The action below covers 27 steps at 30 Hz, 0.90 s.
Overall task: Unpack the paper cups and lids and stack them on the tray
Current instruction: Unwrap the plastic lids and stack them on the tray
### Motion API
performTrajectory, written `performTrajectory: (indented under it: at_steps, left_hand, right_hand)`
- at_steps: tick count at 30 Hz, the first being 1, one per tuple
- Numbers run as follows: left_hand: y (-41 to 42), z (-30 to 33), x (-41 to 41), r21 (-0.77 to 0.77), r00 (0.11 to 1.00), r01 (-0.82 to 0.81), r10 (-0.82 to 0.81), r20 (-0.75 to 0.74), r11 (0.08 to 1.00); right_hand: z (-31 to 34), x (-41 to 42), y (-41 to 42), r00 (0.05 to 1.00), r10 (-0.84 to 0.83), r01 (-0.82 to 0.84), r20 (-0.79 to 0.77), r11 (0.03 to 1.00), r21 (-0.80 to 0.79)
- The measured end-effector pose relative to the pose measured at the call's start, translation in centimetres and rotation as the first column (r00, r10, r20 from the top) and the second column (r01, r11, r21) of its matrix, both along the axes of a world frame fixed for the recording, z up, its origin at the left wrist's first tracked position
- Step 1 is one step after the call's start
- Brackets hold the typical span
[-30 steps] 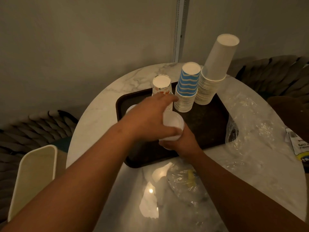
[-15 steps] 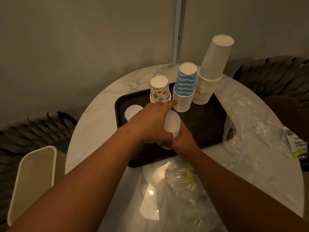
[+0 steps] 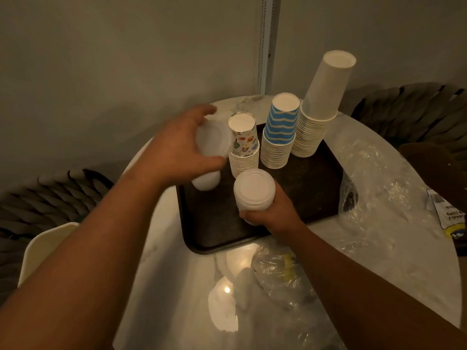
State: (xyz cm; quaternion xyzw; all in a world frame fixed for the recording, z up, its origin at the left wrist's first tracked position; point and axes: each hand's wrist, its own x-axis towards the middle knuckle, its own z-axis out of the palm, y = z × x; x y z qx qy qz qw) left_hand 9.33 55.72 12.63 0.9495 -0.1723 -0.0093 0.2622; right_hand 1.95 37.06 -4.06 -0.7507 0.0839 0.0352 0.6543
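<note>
The stack of lids (image 3: 254, 189) sits over the near middle of the tray (image 3: 321, 198), right hand (image 3: 274, 215) curled round its base. Left hand (image 3: 177, 150) grips a few separated lids (image 3: 212, 141); best set squarely on the lid pile (image 3: 206, 181) at the tray's left, clear of the patterned cups (image 3: 243, 145)

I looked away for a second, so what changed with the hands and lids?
The left hand lifted a few lids off the stack of lids and carried them left, above the lids on the tray. The right hand still grips the stack. The cup stacks stayed put.
</note>
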Motion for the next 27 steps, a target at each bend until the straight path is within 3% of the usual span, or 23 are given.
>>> performTrajectory:
  at_steps: [3, 9, 27]
  left_hand:
    - [2.3, -2.2, 2.7, 0.109, 0.992, -0.061, 0.073, -0.107, 0.992]
    - [2.6, -8.0, 5.3, 0.285, 0.963, 0.069, 0.011, -0.268, 0.956]
    - [1.3, -10.6, 6.2, 0.424, 0.916, 0.158, 0.027, -0.399, 0.892]
  right_hand:
    - [0.0, 0.1, -0.1, 1.000, 0.009, -0.009, -0.006, 1.000, -0.011]
    - [0.0, 0.1, 0.0, 1.000, 0.009, -0.009, 0.007, 1.000, -0.024]
    - [0.0, 0.1, 0.0, 1.000, 0.003, -0.003, 0.000, 0.999, -0.038]
